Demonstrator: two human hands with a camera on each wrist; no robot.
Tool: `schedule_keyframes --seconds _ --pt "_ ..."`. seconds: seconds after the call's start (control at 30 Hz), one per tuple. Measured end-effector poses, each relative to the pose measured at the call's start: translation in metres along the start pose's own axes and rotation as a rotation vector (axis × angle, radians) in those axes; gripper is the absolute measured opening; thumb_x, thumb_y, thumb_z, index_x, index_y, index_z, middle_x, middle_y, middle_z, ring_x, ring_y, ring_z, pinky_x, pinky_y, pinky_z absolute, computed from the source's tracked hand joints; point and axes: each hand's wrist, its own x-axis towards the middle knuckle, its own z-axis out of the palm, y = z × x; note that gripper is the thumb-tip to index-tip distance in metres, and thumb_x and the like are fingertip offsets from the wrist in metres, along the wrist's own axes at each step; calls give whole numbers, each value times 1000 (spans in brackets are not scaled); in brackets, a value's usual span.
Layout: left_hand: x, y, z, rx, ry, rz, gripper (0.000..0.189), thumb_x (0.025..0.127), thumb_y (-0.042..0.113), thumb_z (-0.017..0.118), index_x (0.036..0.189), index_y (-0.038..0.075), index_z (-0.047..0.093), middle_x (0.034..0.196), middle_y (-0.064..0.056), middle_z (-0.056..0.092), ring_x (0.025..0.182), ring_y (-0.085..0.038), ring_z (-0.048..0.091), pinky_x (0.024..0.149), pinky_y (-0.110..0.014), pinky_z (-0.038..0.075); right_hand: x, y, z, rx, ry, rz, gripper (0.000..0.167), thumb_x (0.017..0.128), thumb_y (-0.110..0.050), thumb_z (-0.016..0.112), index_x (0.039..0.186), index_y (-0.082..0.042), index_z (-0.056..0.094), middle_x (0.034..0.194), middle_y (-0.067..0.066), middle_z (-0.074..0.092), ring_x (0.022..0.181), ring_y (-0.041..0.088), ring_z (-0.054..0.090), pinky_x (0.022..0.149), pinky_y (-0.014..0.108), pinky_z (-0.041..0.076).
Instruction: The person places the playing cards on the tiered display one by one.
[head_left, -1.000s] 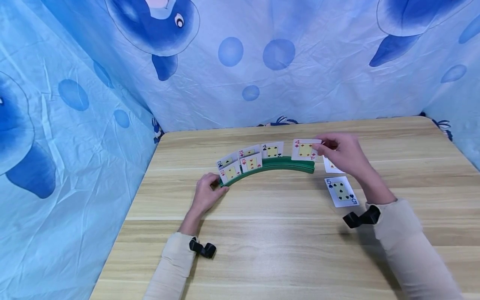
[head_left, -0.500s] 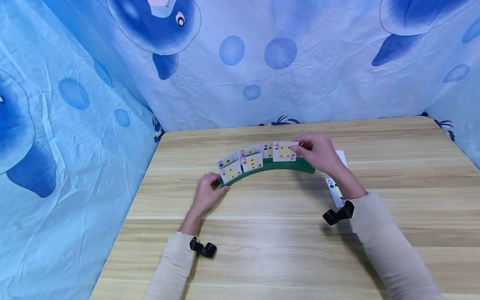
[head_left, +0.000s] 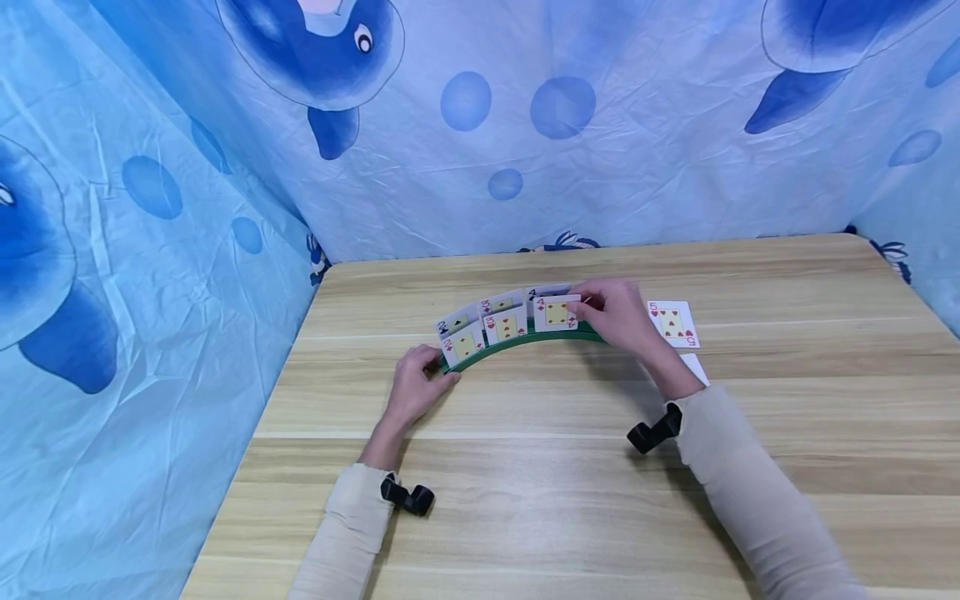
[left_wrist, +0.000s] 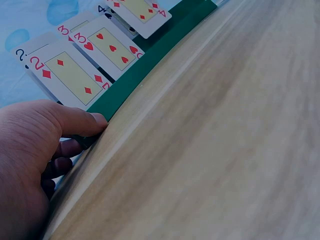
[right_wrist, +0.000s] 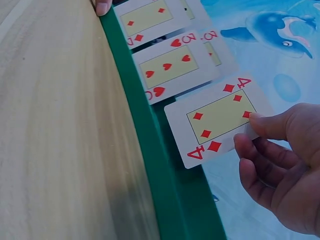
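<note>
My left hand (head_left: pixel 414 387) grips the left end of a curved green card holder (head_left: pixel 517 342), its thumb on the front face. Playing cards stand in the holder in two rows. In front are the two of diamonds (left_wrist: pixel 72 75) and the three of hearts (left_wrist: pixel 112 47), with a black two and a red three partly hidden behind. My right hand (head_left: pixel 617 317) pinches the four of diamonds (right_wrist: pixel 220 120) by its right edge, right of the threes. It overlaps a black four (head_left: pixel 546 291) behind it. Whether its lower edge sits in the groove, I cannot tell.
Right of the holder, the five of hearts (head_left: pixel 673 323) lies face up on the wooden table (head_left: pixel 525 483). Just nearer lies another card (head_left: pixel 696 368), mostly covered by my right forearm. A blue whale-print curtain (head_left: pixel 615 183) hangs behind the table.
My right hand has carried the four of diamonds leftward and then slightly down, from the holder's right end to in front of the black four. My left hand has stayed in place.
</note>
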Motion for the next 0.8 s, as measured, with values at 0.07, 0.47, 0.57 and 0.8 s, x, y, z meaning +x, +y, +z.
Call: schedule_keyframes --seconds 0.07,0.47,0.57,0.8 --pt "0 0 0 2 -1 0 37 77 10 83 110 -2 71 104 -17 72 93 -28 59 81 -33 46 0 1 3 7 -2 4 13 94 -9 68 103 -3 76 84 14 72 65 19 52 53 23 36" --pt "0 0 0 2 -6 7 38 77 10 82 111 -2 71 103 -17 72 93 -28 59 81 -33 47 0 8 12 -20 -18 4 18 94 -9 68 109 -1 75 91 16 74 69 18 55 58 23 40" --pt "0 0 0 1 -7 4 38 77 10 82 111 -2 71 103 -17 72 93 -28 59 81 -33 47 0 11 15 -25 -32 34 19 94 -10 68 109 -2 74 94 17 75 72 18 58 61 24 42" --pt "0 0 0 -1 -8 0 36 78 10 82 111 -2 71 103 -17 71 92 -28 58 81 -32 45 -1 17 15 -26 -50 60 21 94 -13 69 112 -3 74 100 17 75 78 21 64 66 26 46"
